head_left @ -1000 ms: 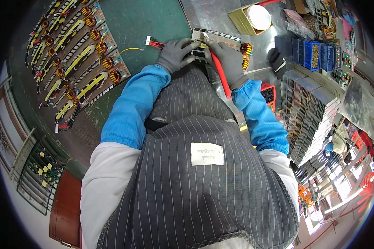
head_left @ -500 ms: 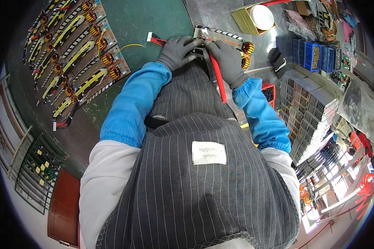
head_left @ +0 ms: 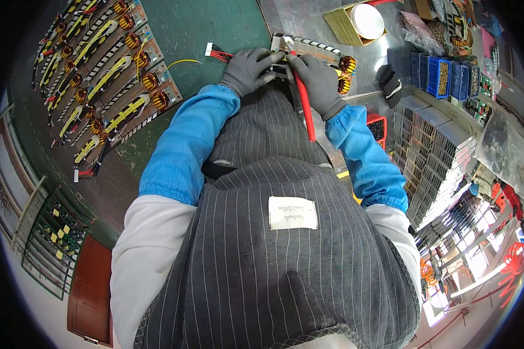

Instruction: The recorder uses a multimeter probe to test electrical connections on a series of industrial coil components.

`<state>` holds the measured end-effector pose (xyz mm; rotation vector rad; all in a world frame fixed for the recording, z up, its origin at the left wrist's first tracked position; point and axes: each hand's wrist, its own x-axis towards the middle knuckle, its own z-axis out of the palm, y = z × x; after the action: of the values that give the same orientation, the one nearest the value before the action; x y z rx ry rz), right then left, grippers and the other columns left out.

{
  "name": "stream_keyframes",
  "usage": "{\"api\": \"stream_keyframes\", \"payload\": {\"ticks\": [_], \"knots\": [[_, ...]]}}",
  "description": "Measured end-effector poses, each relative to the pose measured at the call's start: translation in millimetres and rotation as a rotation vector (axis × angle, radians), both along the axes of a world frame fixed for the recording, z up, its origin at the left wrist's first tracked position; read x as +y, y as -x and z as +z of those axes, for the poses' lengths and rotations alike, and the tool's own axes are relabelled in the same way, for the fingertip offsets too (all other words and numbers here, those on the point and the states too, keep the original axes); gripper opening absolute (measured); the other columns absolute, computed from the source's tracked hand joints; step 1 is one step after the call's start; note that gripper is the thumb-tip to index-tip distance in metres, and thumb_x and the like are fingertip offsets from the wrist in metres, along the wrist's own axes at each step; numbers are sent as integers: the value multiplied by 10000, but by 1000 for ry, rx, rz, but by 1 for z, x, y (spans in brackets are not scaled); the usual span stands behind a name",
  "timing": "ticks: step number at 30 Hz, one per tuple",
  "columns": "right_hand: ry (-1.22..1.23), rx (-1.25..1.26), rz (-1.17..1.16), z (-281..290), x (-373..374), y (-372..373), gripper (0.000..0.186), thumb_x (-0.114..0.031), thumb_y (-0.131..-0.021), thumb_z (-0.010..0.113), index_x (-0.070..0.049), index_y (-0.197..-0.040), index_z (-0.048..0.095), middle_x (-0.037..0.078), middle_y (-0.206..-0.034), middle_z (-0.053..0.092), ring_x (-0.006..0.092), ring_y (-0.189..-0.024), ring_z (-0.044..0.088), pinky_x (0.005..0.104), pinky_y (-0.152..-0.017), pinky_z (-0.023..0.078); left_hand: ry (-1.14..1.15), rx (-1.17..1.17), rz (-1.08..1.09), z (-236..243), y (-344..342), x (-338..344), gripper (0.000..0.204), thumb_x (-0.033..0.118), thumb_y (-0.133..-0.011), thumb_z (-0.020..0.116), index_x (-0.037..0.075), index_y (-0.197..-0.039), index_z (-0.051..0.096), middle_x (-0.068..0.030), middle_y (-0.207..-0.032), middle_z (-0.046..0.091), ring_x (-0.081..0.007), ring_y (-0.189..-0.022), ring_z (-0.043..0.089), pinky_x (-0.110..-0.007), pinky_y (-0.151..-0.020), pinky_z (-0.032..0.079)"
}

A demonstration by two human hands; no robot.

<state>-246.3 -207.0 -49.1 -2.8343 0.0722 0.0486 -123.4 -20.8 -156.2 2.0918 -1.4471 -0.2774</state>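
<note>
My right hand, in a grey glove, is closed round a red-handled tool. Its pale, metal-looking end lies over a circuit board with copper-wound coils at its right end. At the board's near left edge, my left hand, gloved too, has its thumb and fingers bent round a dark part that I cannot make out. A white connector on red and black wires sticks out to the left of that hand. The gloves hide the tool's contact with the board.
Several similar boards with coils lie in rows on the green bench at left. A yellow wire lies near them. A box with a white round tub, blue bins and stacked metal pieces are at right.
The red-handled tool has shifted slightly up and away from me, so more of its pale end shows. Both hands stay nearly in place, with the left fingers moved a little.
</note>
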Motion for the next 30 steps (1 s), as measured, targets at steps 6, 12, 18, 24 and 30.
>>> {"api": "stream_keyframes", "payload": {"ticks": [6, 12, 18, 24, 30], "knots": [[49, -83, 8, 7, 1, 3, 413, -200, -884, 646, -154, -1295, 632, 64, -984, 634, 273, -856, 666, 405, -685, 523, 4, 11, 0, 2, 0, 0, 636, 380, -874, 722, 245, -1464, 528, -99, -1279, 603, -328, -1120, 613, -463, -960, 488], [-87, -90, 29, 11, 10, -2, 362, -227, -893, 695, -152, -1246, 655, 72, -953, 648, 284, -801, 674, 400, -660, 530, 27, 2, -5, -4, -1, 1, 609, 402, -854, 733, 181, -1395, 563, -108, -1275, 602, -340, -1118, 611, -464, -960, 490], [-110, -127, 53, -2, 7, -17, 435, -303, -873, 703, -142, -1269, 619, 72, -962, 616, 284, -854, 668, 421, -652, 519, 12, -22, -6, -6, 0, 2, 585, 417, -835, 743, 127, -1319, 594, -124, -1271, 599, -347, -1104, 610, -470, -957, 490], [-134, -89, 52, 1, 7, -22, 372, -234, -899, 699, -132, -1254, 651, 93, -960, 652, 305, -830, 679, 417, -681, 528, 42, -17, 2, -8, 0, 2, 566, 426, -843, 739, 107, -1292, 606, -126, -1253, 601, -352, -1088, 613, -466, -949, 492], [-20, -135, 50, 18, 0, -15, 381, -202, -867, 735, -130, -1235, 673, 88, -942, 661, 298, -817, 683, 414, -686, 536, -9, 4, -8, 0, -1, -1, 594, 413, -865, 726, 178, -1389, 573, -123, -1253, 601, -346, -1089, 614, -461, -947, 491]]}}
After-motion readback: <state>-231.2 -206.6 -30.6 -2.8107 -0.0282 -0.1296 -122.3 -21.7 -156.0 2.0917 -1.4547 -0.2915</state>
